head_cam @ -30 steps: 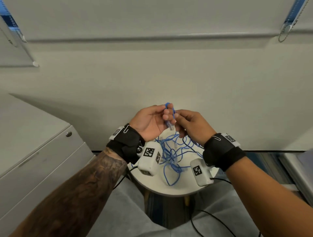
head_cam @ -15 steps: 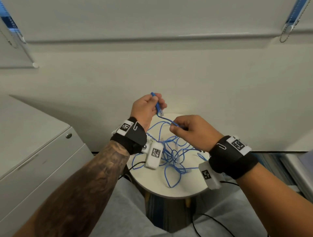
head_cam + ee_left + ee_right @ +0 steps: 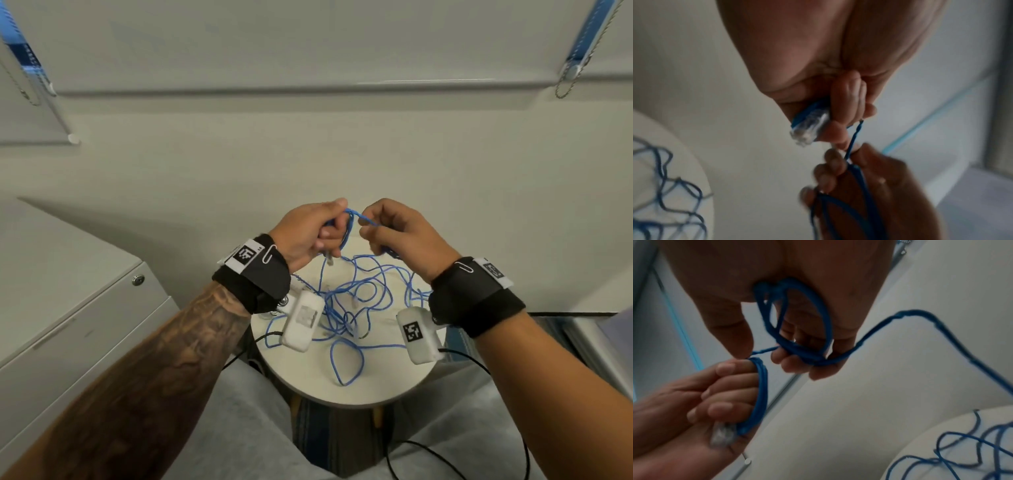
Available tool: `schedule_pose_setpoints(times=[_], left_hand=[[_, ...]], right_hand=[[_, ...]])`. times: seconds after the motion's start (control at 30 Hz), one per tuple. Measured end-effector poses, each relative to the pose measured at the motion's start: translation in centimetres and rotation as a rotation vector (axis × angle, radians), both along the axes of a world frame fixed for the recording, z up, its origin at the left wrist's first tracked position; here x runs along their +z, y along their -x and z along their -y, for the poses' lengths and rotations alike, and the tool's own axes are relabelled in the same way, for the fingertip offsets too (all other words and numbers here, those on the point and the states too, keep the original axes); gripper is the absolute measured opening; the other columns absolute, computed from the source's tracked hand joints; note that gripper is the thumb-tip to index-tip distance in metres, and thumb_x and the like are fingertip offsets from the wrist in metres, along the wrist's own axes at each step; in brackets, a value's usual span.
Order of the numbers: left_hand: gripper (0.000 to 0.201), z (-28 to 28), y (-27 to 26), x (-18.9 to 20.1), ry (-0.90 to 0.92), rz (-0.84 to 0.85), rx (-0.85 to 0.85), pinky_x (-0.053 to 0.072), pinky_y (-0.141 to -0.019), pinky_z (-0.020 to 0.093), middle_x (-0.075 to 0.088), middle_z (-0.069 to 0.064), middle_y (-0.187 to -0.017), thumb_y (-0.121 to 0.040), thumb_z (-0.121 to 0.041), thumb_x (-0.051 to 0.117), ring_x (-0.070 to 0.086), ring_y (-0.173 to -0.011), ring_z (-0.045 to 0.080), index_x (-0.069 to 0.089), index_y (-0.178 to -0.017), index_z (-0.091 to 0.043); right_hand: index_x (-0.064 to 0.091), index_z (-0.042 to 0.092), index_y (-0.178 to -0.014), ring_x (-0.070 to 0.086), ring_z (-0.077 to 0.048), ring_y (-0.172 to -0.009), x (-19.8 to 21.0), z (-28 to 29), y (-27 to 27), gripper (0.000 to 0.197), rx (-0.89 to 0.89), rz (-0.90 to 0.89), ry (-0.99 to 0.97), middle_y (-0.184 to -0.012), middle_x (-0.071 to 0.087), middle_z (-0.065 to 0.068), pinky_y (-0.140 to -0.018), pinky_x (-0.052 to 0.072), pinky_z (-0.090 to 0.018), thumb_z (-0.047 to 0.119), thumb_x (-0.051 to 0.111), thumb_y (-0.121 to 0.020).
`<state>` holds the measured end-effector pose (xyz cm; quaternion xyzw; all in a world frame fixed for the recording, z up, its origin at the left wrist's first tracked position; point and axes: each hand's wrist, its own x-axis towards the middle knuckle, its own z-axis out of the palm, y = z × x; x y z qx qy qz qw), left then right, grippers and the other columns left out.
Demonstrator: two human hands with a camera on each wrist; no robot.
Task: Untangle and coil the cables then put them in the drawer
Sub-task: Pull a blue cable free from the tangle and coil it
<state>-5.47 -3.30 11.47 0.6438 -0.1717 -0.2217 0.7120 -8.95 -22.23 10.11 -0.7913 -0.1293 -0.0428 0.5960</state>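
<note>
A tangle of thin blue cables [image 3: 356, 305] lies on the round white table [image 3: 308, 377]. Above it, my left hand [image 3: 329, 236] grips a small coil of blue cable [image 3: 761, 394], and the cable's clear plug [image 3: 807, 126] sticks out below the fingers. My right hand [image 3: 371, 233] is close beside it and pinches the same cable [image 3: 363, 219]. A few loops [image 3: 797, 337] hang over the right hand's curled fingers. From there the strand [image 3: 920, 313] runs down to the tangle.
A grey cabinet [image 3: 68, 308] with shut drawers and a round lock [image 3: 138, 280] stands to the left. A pale wall is behind the table. Black wires [image 3: 462, 455] trail over my lap. Another white surface [image 3: 603, 335] sits at the right edge.
My hands were apart with the cable stretched between them. They have come back together, level above the table, and another turn of cable lies round the left fingers.
</note>
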Motion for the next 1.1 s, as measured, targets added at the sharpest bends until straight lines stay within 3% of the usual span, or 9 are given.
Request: schedule_pose_setpoints(times=[0.13, 0.27, 0.4, 0.6, 0.73, 0.83, 0.97, 1.03, 1.1], left_hand=[[0.038, -0.9, -0.5, 0.1, 0.298, -0.205, 0.031, 0.041, -0.051, 0.023, 0.026, -0.008, -0.048, -0.103, -0.033, 0.038, 0.024, -0.038, 0.007, 0.044, -0.069, -0.018], [0.038, -2.4, -1.5, -0.4, 0.511, -0.295, 0.113, 0.041, -0.049, 0.020, 0.027, -0.009, -0.046, -0.102, -0.033, 0.040, 0.025, -0.034, 0.006, 0.045, -0.067, -0.019], [0.038, -4.7, -3.1, -0.4, 0.761, -0.362, 0.284, 0.043, -0.048, 0.019, 0.029, -0.008, -0.045, -0.103, -0.029, 0.038, 0.026, -0.033, 0.007, 0.046, -0.067, -0.017], [0.041, -7.5, -4.2, 0.5, 0.881, -0.331, 0.369, 0.044, -0.049, 0.019, 0.031, -0.008, -0.045, -0.102, -0.029, 0.040, 0.027, -0.034, 0.007, 0.050, -0.065, -0.016], [0.047, -9.1, -4.4, 1.6, 0.943, -0.267, 0.464, 0.043, -0.049, 0.019, 0.030, -0.006, -0.045, -0.101, -0.025, 0.041, 0.025, -0.035, 0.008, 0.052, -0.057, -0.015], [0.042, -8.5, -4.2, 1.7, 0.824, -0.254, 0.470, 0.040, -0.048, 0.019, 0.030, -0.007, -0.044, -0.101, -0.026, 0.042, 0.024, -0.034, 0.007, 0.049, -0.061, -0.017], [0.036, -4.9, -2.6, 1.1, 0.344, -0.211, 0.222, 0.039, -0.047, 0.020, 0.025, -0.009, -0.044, -0.101, -0.031, 0.042, 0.021, -0.034, 0.005, 0.042, -0.067, -0.020], [0.036, -3.5, -1.6, 0.7, 0.191, -0.206, 0.084, 0.040, -0.048, 0.022, 0.024, -0.010, -0.046, -0.101, -0.032, 0.043, 0.021, -0.036, 0.005, 0.043, -0.067, -0.020], [0.036, -2.5, -1.0, 0.3, 0.123, -0.230, 0.001, 0.040, -0.050, 0.022, 0.024, -0.010, -0.047, -0.101, -0.033, 0.042, 0.020, -0.037, 0.005, 0.044, -0.067, -0.021]], right_hand=[[0.063, 0.015, -0.106, 0.053, -0.014, -0.062, -0.9, -0.7, 0.4, 0.029, 0.070, -0.170, 0.042, -0.079, 0.063, -0.001, -0.049, 0.041, -0.025, 0.029, 0.066, -0.081], [0.061, 0.016, -0.108, 0.035, -0.013, -0.055, -2.0, -0.4, 0.4, 0.023, -0.044, -0.123, -0.087, -0.066, 0.052, -0.001, -0.046, 0.028, -0.021, 0.032, 0.068, -0.092], [0.054, 0.011, -0.090, 0.028, -0.011, -0.049, -3.1, 0.5, -0.1, 0.025, -0.226, -0.126, -0.107, -0.056, 0.038, 0.004, -0.044, 0.023, -0.024, 0.033, 0.060, -0.099], [0.061, 0.015, -0.076, 0.046, -0.013, -0.057, -5.6, 2.5, -0.5, 0.037, -0.339, -0.280, 0.267, -0.066, 0.055, 0.003, -0.057, 0.036, -0.027, 0.040, 0.050, -0.102], [0.067, 0.009, -0.082, 0.052, -0.014, -0.065, -6.8, 2.9, 0.3, 0.042, -0.306, -0.331, 0.444, -0.072, 0.060, 0.000, -0.064, 0.040, -0.029, 0.037, 0.046, -0.104], [0.069, 0.011, -0.078, 0.057, -0.019, -0.071, -7.8, 2.8, 0.9, 0.042, -0.188, -0.372, 0.660, -0.074, 0.063, -0.002, -0.066, 0.042, -0.029, 0.039, 0.050, -0.102], [0.070, 0.018, -0.075, 0.062, -0.007, -0.060, -7.1, 1.3, 1.6, 0.032, 0.037, -0.368, 0.601, -0.066, 0.068, 0.009, -0.058, 0.046, -0.018, 0.039, 0.061, -0.096], [0.074, 0.021, -0.090, 0.066, -0.003, -0.075, -5.8, 0.6, 1.6, 0.012, 0.083, -0.276, 0.514, -0.077, 0.070, 0.016, -0.070, 0.049, -0.020, 0.029, 0.066, -0.093], [0.070, 0.022, -0.110, 0.068, -0.007, -0.098, -4.2, 0.0, 1.6, 0.027, 0.069, -0.153, 0.284, -0.102, 0.072, 0.014, -0.086, 0.051, -0.024, 0.007, 0.063, -0.089]])
